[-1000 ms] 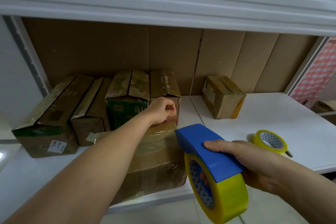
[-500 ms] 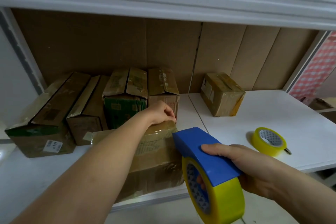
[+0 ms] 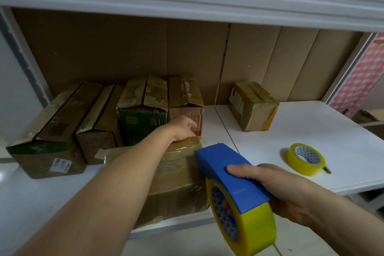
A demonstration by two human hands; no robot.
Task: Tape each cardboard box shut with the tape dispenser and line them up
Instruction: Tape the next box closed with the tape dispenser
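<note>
Taping step, it looks like: the left hand [image 3: 182, 129] presses down on the far top edge of the near cardboard box [image 3: 176, 181] at the shelf's [image 3: 311, 127] front lip, while the right hand [image 3: 270, 189] grips the blue tape dispenser [image 3: 230, 174] just beside that box. Next it likely needs the dispenser's nose laid on the seam and drawn along. The left fingertips are hard to read, and the forearm hides the box's left half, with 4 boxes [image 3: 143, 110] lined up behind.

Four boxes [image 3: 116, 118] rowed behind front box [image 3: 178, 185]; spare roll [image 3: 304, 159] right.
</note>
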